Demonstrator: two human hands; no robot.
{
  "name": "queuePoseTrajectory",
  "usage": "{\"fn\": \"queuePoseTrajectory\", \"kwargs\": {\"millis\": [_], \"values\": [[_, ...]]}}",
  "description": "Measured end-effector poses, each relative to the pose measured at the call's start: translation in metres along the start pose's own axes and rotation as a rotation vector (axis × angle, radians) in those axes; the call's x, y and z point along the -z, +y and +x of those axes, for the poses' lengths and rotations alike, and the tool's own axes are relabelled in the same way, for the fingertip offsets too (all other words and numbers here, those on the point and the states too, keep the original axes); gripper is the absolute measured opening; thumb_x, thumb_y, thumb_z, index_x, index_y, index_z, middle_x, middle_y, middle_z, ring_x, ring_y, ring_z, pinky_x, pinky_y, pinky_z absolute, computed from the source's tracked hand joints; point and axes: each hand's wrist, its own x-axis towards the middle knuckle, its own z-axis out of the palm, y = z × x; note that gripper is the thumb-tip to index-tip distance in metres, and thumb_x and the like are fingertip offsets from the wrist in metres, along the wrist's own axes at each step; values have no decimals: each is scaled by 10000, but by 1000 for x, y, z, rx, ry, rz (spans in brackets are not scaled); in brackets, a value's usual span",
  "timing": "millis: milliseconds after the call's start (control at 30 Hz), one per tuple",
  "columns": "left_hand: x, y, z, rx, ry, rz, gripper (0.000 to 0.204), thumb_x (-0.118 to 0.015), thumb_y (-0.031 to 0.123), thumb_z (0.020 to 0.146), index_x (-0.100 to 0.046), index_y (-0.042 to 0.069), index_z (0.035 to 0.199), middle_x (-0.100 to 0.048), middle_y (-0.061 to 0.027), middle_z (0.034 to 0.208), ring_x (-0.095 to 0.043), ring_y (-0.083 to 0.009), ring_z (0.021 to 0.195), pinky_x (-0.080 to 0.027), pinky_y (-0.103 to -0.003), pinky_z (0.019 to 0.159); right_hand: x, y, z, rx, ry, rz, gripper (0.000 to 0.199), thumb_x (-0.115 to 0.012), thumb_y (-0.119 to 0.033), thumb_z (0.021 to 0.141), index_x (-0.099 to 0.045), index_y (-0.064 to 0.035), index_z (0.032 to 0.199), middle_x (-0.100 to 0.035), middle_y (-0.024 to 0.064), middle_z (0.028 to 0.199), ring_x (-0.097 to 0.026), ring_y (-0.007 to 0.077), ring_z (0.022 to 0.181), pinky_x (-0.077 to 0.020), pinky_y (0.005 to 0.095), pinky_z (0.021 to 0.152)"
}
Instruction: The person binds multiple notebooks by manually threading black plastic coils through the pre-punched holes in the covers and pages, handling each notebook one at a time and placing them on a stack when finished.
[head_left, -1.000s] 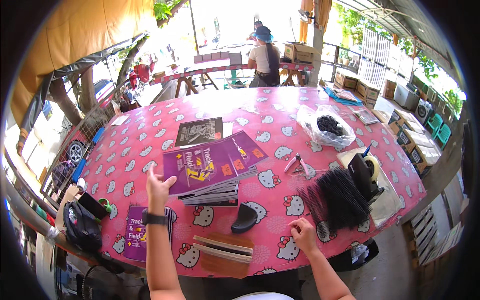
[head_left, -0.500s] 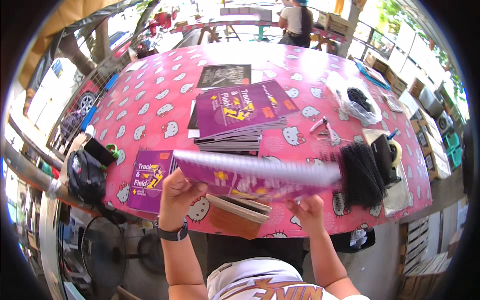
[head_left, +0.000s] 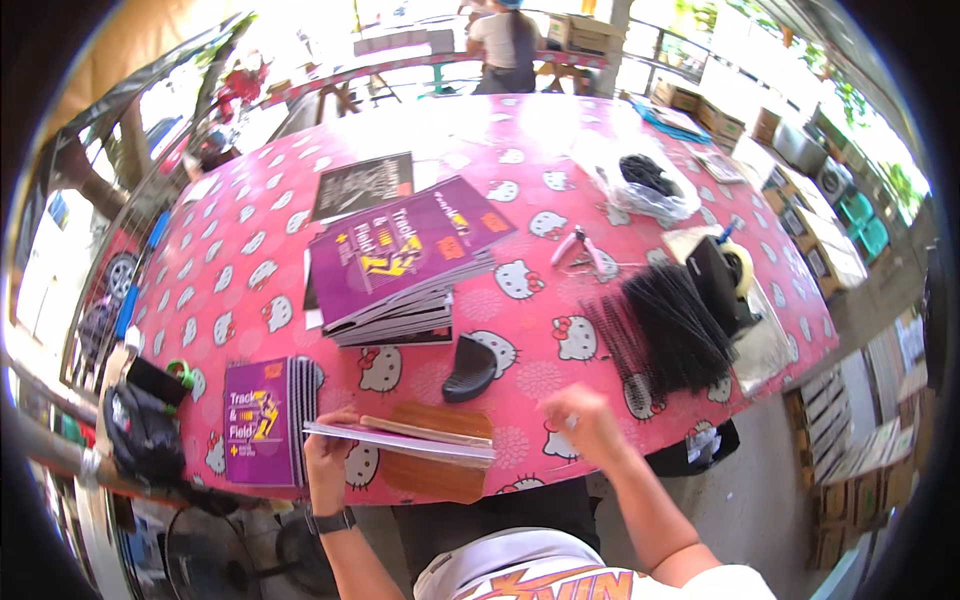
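Note:
My left hand (head_left: 328,455) grips a thin purple-covered booklet (head_left: 400,438) by its left end, held nearly edge-on over a brown wooden stand (head_left: 430,485) at the table's front edge. To the right, my right hand (head_left: 588,428) is raised off the booklet with its fingers bent; blur hides whether they hold anything. Beside my left hand lies a pile of purple notebooks (head_left: 258,420) with dark coil binding along the right side. Farther back is a fanned stack of purple booklets (head_left: 385,250). Black binding coils (head_left: 675,335) lie beyond my right hand.
A dark curved block (head_left: 470,370) sits behind the stand. Pink-handled pliers (head_left: 580,250), a clear plastic bag (head_left: 650,195) with black contents and a tape roll (head_left: 740,270) lie right of the stack. A black bag (head_left: 140,430) is at left. Another person (head_left: 505,50) is far off.
My right hand has let go of the booklet and moved away from it. The booklet, in my left hand, has come down to the wooden stand. The view has turned right.

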Motion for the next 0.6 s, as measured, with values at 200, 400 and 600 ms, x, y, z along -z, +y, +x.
{"fn": "queuePoseTrajectory", "kwargs": {"millis": [200, 400, 600], "values": [[-50, 26, 1, -259, 44, -362, 552, -628, 109, 800, -451, 12, 1313, -575, -74, 1100, -542, -179, 1018, -402, -303, 933, 56, 83, 26, -228, 291, -729, 337, -717, -144, 736, -620, -28, 1037, -610, 142, 969, -560, 299, 903, -473, 356, 825], [-60, 31, 3, -175, 208, -260, 404, -563, 180, 873, -501, 7, 1233, -529, -11, 951, -478, -90, 905, -383, -275, 801, 42, 95, 32, -422, 272, -557, 241, -708, -134, 746, -615, -35, 945, -603, 139, 940, -597, 307, 885, -485, 385, 820], [-72, 40, -4, -325, 426, -48, 490, -543, 205, 882, -415, 20, 1317, -505, -102, 1181, -445, -189, 1137, -319, -328, 974, 60, 75, 35, -272, 398, -467, 233, -675, -28, 701, -615, -10, 926, -610, 137, 843, -606, 285, 768, -497, 380, 701]]}}
